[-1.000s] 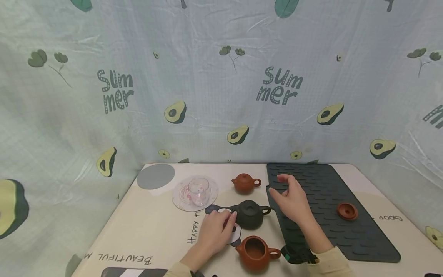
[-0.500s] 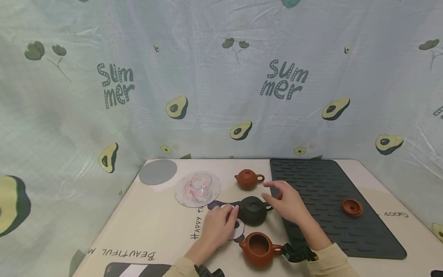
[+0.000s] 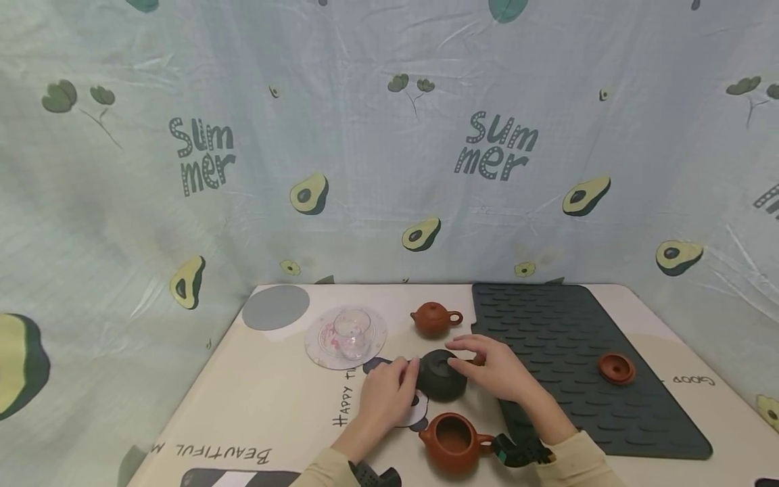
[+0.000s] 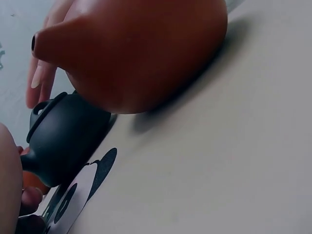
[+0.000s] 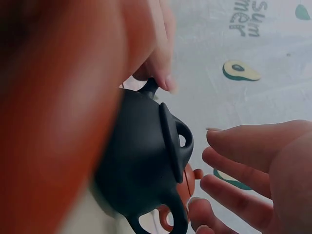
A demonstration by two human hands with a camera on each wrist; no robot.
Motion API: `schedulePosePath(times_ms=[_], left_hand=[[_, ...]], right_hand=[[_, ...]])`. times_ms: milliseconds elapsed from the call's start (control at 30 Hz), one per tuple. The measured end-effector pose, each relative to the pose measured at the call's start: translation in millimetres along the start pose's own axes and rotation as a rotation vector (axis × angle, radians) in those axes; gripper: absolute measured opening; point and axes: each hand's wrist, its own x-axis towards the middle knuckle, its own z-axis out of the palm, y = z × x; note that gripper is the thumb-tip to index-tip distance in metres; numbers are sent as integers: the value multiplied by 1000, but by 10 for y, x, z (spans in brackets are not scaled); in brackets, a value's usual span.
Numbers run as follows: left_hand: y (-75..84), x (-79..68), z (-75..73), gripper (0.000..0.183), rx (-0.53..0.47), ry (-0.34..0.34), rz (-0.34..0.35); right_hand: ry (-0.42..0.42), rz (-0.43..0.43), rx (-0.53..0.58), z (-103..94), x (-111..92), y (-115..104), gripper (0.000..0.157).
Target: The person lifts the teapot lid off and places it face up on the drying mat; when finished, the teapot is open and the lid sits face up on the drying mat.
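Note:
A black teapot point(image 3: 439, 384) with its lid on stands mid-table. Its lid has a loop-shaped knob point(image 5: 185, 141), and its handle point(image 5: 173, 214) points right. My left hand point(image 3: 389, 392) pinches the spout point(image 5: 149, 87) from the left side. Over the lid's right side is my right hand point(image 3: 496, 368), thumb and fingers spread and slightly bent, a gap showing between fingertips and knob in the right wrist view. Nearer to me sits a lidless reddish-brown teapot point(image 3: 452, 443), its spout point(image 4: 53, 44) large in the left wrist view.
A small lidded brown teapot point(image 3: 433, 319) stands behind the black one. Left of it, a clear glass cup point(image 3: 351, 331) rests on a patterned round coaster point(image 3: 316, 348). A brown lid point(image 3: 617, 368) lies on the dark ridged mat point(image 3: 548, 318). A grey disc point(image 3: 276, 308) is at back left.
My right hand has come left and down from above the mat to the black teapot's lid. My left hand stays at the spout.

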Motion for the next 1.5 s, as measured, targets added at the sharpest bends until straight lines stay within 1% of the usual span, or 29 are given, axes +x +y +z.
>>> schedulePosePath(times_ms=[100, 300, 533, 667, 800, 1033, 1300, 1400, 1500], left_hand=[[4, 18, 8, 42, 3, -14, -19], [27, 60, 13, 41, 25, -46, -27], [41, 64, 1, 40, 53, -86, -11], [35, 60, -6, 41, 43, -87, -17], [19, 64, 14, 42, 16, -104, -45], [-15, 63, 56, 45, -9, -112, -80], [-15, 53, 57, 43, -20, -81, -66], [-14, 52, 51, 43, -23, -71, -59], [-17, 52, 44, 43, -26, -65, -56]], right_hand=[[-20, -6, 2, 9, 6, 28, 32], [-84, -85, 3, -18, 19, 51, 30], [-266, -155, -3, -90, 19, 34, 39], [-318, -175, 0, -134, 37, 12, 41], [-310, -169, -8, -147, 56, 11, 39], [-231, -144, -6, -107, 74, 21, 32], [-189, -125, -16, -82, 90, 62, 29], [-184, -114, 2, -85, 99, 65, 27], [-200, -100, 36, -91, 109, 67, 27]])
